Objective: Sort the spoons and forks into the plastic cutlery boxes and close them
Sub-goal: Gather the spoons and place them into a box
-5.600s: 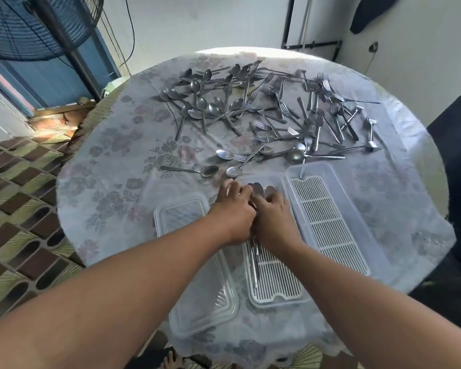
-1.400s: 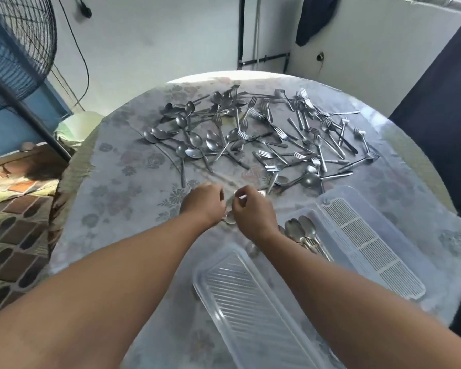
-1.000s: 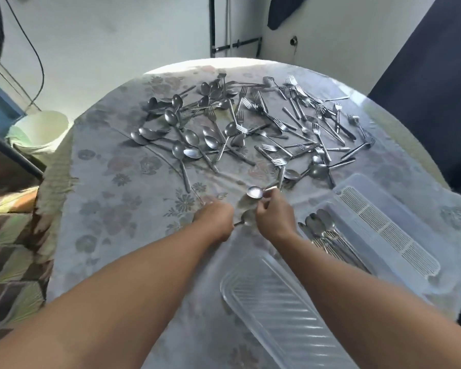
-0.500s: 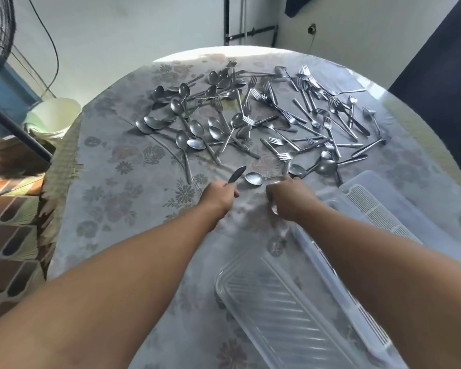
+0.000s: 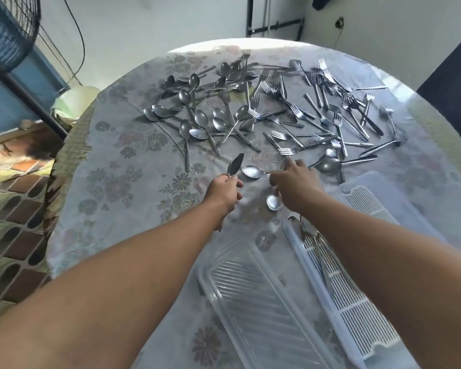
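While both bare arms reach out over it, the round table under a pale floral tablecloth [image 5: 123,166] carries everything. Its far half is strewn with loose steel cutlery: a heap of dull grey metal spoons [image 5: 210,110] toward the left and a heap of silver metal forks [image 5: 330,110] toward the right, the two tangling in the middle. Near the front edge lie the clear rectangular plastic cutlery boxes, one ribbed transparent tray [image 5: 253,310] sitting hollow side up, and beside it to the right a box with a white slotted insert [image 5: 357,323] that already holds a few spoons, largely hidden by the right forearm. A second white slotted box [image 5: 367,201] sits farther back on the right. The left hand [image 5: 222,191] has its fingers curled round the handle of a single steel spoon [image 5: 235,164], bowl pointing up and away. The right hand [image 5: 294,179] pinches the handle of another spoon [image 5: 252,171] lying bowl-left on the cloth, its other fingers stretched toward the forks. One small spoon [image 5: 274,202] rests just beneath that wrist.
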`<control>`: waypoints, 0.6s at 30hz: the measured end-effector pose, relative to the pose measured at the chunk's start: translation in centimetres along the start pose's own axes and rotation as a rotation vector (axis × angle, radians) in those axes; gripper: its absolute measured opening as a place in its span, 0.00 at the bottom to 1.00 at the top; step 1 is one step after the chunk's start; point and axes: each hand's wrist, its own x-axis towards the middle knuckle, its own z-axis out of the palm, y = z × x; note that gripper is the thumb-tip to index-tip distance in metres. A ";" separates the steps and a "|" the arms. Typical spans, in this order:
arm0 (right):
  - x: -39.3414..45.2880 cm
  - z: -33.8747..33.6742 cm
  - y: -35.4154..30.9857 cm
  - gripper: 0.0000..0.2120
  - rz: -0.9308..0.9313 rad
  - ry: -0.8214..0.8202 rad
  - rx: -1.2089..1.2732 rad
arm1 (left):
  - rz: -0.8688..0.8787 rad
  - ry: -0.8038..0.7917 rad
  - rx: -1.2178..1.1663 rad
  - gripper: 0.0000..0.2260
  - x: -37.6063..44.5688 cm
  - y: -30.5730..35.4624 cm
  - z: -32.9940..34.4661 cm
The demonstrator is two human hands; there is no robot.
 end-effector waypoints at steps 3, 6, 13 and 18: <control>0.0 -0.1 0.1 0.14 0.014 -0.047 -0.012 | -0.020 -0.016 -0.073 0.14 -0.7 0.3 0.6; 0.4 -0.1 -0.5 0.13 -0.047 -0.056 -0.118 | -0.013 -0.010 -0.094 0.14 -0.8 0.5 0.9; 1.9 0.4 0.2 0.06 -0.168 0.016 0.000 | 0.000 0.140 0.068 0.09 0.3 0.2 1.0; 2.0 0.5 1.2 0.06 -0.088 0.123 0.253 | -0.064 0.262 0.092 0.15 2.4 1.4 2.3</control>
